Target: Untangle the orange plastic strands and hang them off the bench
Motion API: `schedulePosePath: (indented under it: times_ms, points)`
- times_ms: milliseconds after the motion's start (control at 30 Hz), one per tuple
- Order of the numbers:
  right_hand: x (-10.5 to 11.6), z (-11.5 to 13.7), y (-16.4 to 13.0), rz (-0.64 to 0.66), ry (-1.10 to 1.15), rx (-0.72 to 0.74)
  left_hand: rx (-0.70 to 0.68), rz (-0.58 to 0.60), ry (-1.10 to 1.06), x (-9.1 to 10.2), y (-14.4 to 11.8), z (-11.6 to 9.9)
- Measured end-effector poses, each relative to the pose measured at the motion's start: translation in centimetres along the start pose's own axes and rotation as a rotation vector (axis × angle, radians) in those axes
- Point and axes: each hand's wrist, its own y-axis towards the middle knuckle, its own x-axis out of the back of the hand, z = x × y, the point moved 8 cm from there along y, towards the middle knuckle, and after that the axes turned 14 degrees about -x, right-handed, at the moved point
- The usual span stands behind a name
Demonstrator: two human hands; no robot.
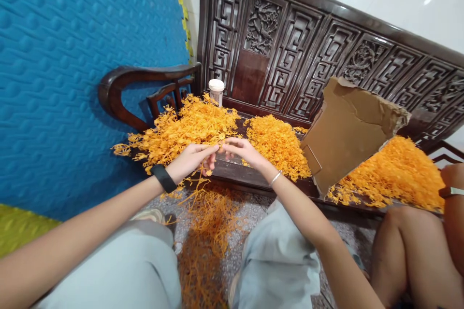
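Orange strands (213,154) stretch between left hand (192,159) and right hand (242,150), fingertips pinching them just above the near bench (239,176) edge so scraps drop to the floor (235,251)

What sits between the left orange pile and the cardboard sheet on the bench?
In the head view, a second orange pile lies between left orange pile and cardboard sheet.
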Motion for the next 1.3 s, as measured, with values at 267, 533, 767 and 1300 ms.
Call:
schedulePosePath:
  times_ms: [267, 533, 767, 1300]
  points:
    - [-0.9, 0.4, 0.0, -0.029, 0.072, 0.054, -0.057, -0.035, 0.036, 0.3, 0.2, -0.3]
    - [0.7, 0.2, 0.3, -0.017, -0.188, 0.103, 0.004, -0.012, 0.046, 0.3, 0.4, 1.2]
    - [1.8, 1.1, -0.1, -0.296, -0.567, 0.182, 0.005, 0.009, 0.038, -0.6, 0.8, 1.5]
    - [2.0, 1.3, 0.4, -0.661, -0.958, 0.176, 0.091, -0.206, -0.192, -2.6, 2.2, 2.3]
